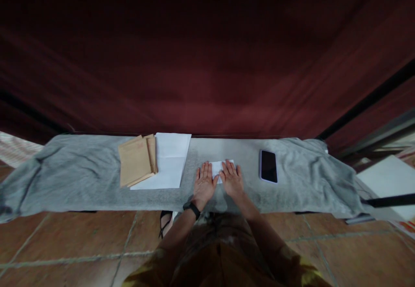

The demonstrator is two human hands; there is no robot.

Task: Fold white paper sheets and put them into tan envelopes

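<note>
A small folded piece of white paper [217, 167] lies flat on the grey cloth. My left hand [205, 182] presses on its left part, palm down with the fingers stretched out; a dark band circles that wrist. On the paper's right part rests my right hand [232, 180], also flat and open. The thumbs come close together over the middle of the paper. Both hands cover much of it, so its full outline is hidden.
Left of my hands, white sheets [170, 161] lie partly under a stack of brown envelopes [134, 161]. A phone [269, 166] with a dark screen lies to the right. Grey cloth [81, 170] covers the narrow table; a dark red curtain [207, 79] hangs behind.
</note>
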